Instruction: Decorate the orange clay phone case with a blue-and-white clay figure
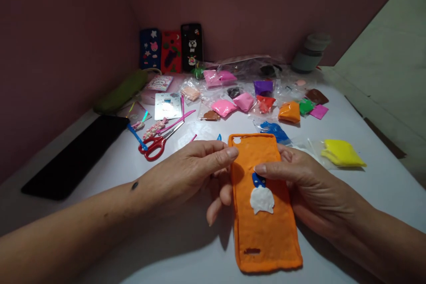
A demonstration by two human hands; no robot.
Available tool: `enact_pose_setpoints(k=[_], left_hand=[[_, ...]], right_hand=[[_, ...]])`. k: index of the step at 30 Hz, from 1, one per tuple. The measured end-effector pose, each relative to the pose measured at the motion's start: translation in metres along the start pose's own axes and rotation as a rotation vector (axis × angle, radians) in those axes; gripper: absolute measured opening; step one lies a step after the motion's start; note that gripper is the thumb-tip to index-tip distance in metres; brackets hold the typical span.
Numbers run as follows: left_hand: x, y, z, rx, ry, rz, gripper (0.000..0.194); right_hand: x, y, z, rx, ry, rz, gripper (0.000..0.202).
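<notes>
Pinching the orange case (266, 235) at its upper side with left hand (191, 166), thumb-flat by the blue patch (258, 181) with right hand (314, 182)!

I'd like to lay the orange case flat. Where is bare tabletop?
Bare patches lie between the left forearm and orange case, between that forearm and the flat black object, and between the right forearm and yellow packet. Farther back it is crowded with scissors and coloured packets.

Right hand (309, 182) grips orange case (266, 239); left hand (195, 166) touches edge.
</notes>
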State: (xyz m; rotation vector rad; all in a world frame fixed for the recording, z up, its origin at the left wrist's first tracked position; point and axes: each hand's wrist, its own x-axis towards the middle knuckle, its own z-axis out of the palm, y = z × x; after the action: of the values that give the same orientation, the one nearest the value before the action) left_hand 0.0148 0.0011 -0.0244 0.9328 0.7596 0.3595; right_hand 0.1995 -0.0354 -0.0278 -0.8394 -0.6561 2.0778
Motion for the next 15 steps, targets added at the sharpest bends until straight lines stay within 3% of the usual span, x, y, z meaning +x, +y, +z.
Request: enact_pose_setpoints(k=[12,15], left_hand=[[-0.0002,0.0010,0.0003,0.024,-0.023,-0.010,0.029],[-0.0033,0.0091,-0.0009,0.218,0.036,-0.002,0.033]], right_hand=[[0.0019,-0.0001,0.0014,0.005,0.004,-0.017,0.027],[0.0004,-0.0016,0.0007,0.014,0.059,-0.047,0.025]])
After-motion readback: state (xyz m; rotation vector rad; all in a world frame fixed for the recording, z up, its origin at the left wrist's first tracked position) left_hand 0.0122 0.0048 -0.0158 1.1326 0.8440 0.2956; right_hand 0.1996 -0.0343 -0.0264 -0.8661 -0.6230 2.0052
